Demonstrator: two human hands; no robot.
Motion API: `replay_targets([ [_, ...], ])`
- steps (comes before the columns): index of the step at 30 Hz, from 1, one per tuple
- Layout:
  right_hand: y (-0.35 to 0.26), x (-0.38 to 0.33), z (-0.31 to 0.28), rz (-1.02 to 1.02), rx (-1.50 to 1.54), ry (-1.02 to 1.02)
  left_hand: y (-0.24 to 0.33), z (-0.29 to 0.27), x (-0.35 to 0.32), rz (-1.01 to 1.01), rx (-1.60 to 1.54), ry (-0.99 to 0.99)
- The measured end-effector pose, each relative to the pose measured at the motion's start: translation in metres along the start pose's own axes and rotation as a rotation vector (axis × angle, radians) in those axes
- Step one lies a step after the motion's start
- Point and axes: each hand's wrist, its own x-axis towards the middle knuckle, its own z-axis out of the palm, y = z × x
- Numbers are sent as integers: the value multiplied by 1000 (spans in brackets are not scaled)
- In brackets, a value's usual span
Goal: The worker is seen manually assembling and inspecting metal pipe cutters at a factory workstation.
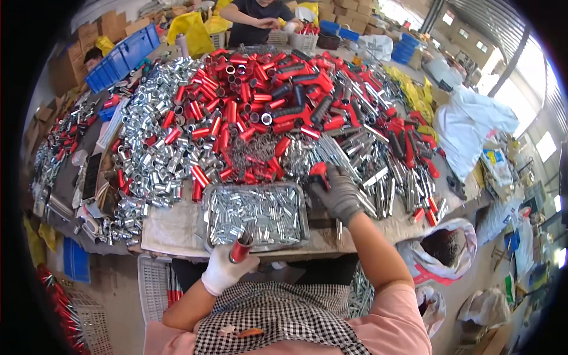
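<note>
— Warehouse light came in from the windows at the right, and the long worktable (171,228) lay buried under heaps of parts. What did the left hand have?

— The left hand (225,269), in a white glove, was wrapped shut around a red tube (240,248), which stood tilted with its open metal end above the fist. Just beyond that fist sat a metal tray (255,216) full of small silver sleeves.

— And the right hand?

— The right hand (340,192), in a grey glove, was stretched out past the tray's far right corner. Its fingers were closed on a red piece (318,170) at the edge of the pile; I could not tell what sort of part it was.

— What lay around that grip?

— Long silver rods (378,177) lay just to the right of it, and beyond it rose the big mound of red and black tubes (266,89). Left of the mound, short silver sleeves (160,136) were heaped up.

— Anyone else?

— Another person (257,21) in a dark top worked at the far end, well apart from both hands, beside a blue crate (124,56).
</note>
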Motion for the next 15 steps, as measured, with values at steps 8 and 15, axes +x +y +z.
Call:
replay_targets([
  [8, 65, 192, -56, 399, -196, 253, -5, -5, -3, -117, 47, -20],
  [15, 132, 251, -36, 319, 97, 119, -16, -5, 2, -48, 38, -82],
])
